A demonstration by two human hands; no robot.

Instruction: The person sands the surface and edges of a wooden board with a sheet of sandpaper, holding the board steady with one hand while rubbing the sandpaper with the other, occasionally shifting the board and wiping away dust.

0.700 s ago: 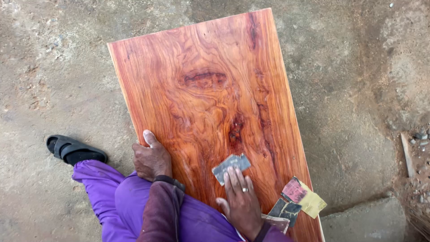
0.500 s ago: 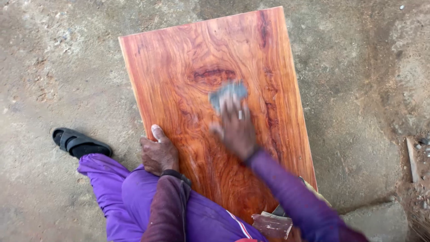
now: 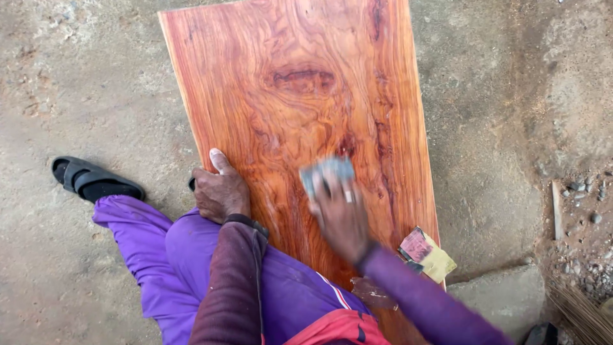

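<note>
Pressing a small grey piece of sandpaper [image 3: 327, 171] flat against the board, the right hand [image 3: 341, 217] lies palm down with fingers extended over the sheet; grip is a flat press, not a pinch. Hand and sheet are motion-blurred. A ring shows on one finger.

Left hand [image 3: 220, 190]: grip curled over the board's left edge, thumb laid on the top face, fingers wrapped out of sight below the edge.

Wooden board [image 3: 300, 108]: long, reddish-orange, glossy, with strong swirling grain and a dark knot figure in its upper half. It lies flat on the floor, tilted slightly in view, the near end running under the person's lap. Sandpaper sits roughly mid-board, right of centre.

Spare sandpaper scraps [image 3: 426, 253]: a small pile at the board's near right edge, one with a reddish face over a yellowish backing, touching the board. One brownish scrap [image 3: 372, 292] lies close to the right forearm.

Person: purple trousers, dark maroon left sleeve, purple right sleeve, black sandal [image 3: 96, 181] on the foot out to the left.

Floor [image 3: 96, 83]: bare rough concrete, grey, dusted with reddish powder. Loose pebbles and grit [image 3: 584, 191] at the right margin, with broom bristles [image 3: 584, 313] in the lower right corner.
</note>
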